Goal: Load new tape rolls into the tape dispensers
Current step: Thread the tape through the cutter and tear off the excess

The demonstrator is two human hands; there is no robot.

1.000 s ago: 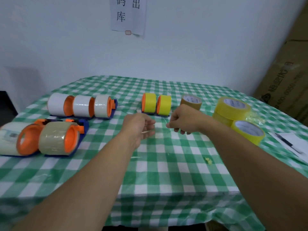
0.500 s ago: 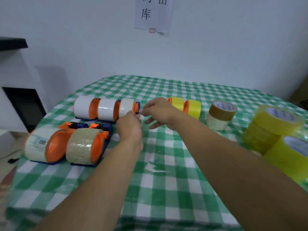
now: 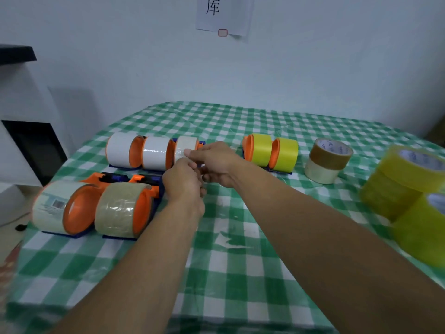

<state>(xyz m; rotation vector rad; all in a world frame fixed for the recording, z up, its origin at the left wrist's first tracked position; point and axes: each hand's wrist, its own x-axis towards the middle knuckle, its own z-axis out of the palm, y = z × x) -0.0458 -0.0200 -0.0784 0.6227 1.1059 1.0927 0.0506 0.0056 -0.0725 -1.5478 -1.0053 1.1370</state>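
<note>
left grip [image 3: 185,182] fingers curled just below end white tape roll [image 3: 185,150], hold cannot tell | right grip [image 3: 216,162] thumb on roll, pinch cannot tell | roll in dispenser row [image 3: 136,151], tabletop [image 3: 240,261] far-left | 1 s ago both hands were before yellow dispensers [image 3: 269,153]

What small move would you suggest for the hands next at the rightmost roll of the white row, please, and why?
I would probably feel for the tape's end on the rightmost pale roll and lift it. The right hand has its thumb on that roll's face, and the left hand is curled beneath it; whether either pinches a tape end I cannot tell.
</note>
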